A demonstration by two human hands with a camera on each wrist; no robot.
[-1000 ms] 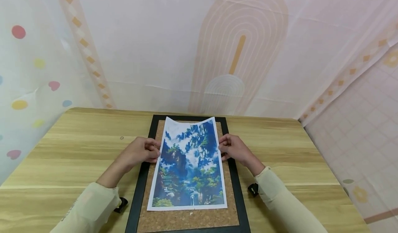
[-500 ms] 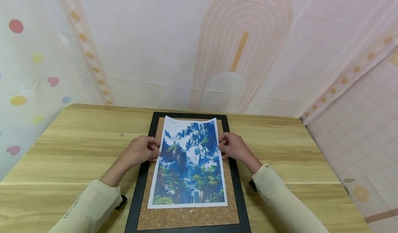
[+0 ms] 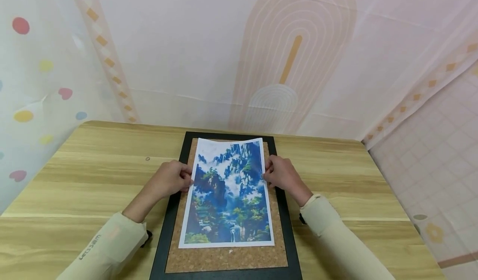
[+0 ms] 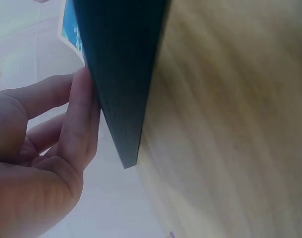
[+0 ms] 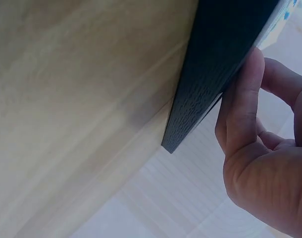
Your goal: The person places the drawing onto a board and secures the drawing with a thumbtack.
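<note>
A printed landscape picture [image 3: 227, 193] in blue and green with a white border lies on a cork board with a black frame [image 3: 288, 247], flat on the wooden table [image 3: 86, 180]. My left hand [image 3: 172, 179] pinches the picture's left edge, and my right hand [image 3: 281, 175] pinches its right edge, both about a third of the way down. The picture's far edge curls up slightly. In the left wrist view my fingers [image 4: 76, 124] lie against the black frame [image 4: 124, 74], with a corner of the picture [image 4: 72, 29] showing. The right wrist view has my fingers [image 5: 242, 114] beside the frame [image 5: 215, 64].
Patterned fabric walls [image 3: 224, 52] close in the table at the back and on both sides. The table's right edge [image 3: 403, 213] drops to a tiled pink floor [image 3: 444, 164]. A small ring mark [image 3: 147, 159] sits on the wood left of the frame.
Both hands have shifted the picture slightly away from me along the cork board, keeping their hold on its side edges. The camera view has tilted a little.
</note>
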